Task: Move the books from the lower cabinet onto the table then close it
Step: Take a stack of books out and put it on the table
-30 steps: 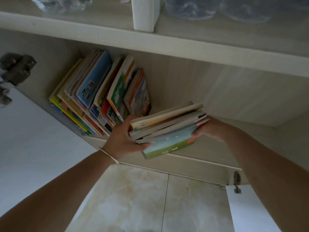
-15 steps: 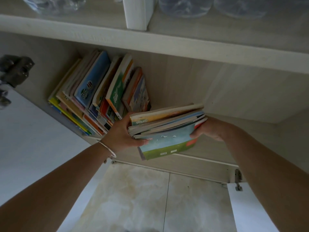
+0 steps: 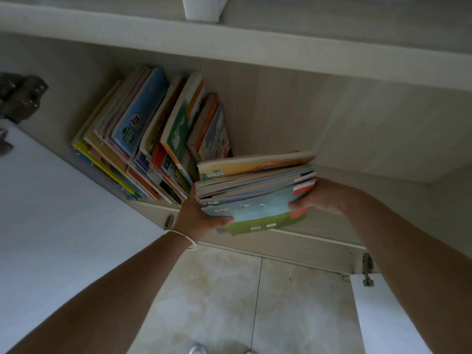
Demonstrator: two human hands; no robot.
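Cabinet shelf (image 3: 293, 139), pale wood: row of books (image 3: 153, 134) leaning left, at its left end.

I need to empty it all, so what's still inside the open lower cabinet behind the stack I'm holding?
A row of colourful leaning books remains at the left of the pale wooden cabinet. The held stack of thin books hides the shelf floor behind it.

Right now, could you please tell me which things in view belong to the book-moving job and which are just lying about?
For the job:
- held stack, between left hand and right hand
- leaning books
- left door
- right door

Lying about:
- bracelet
- floor tiles
- upper shelf
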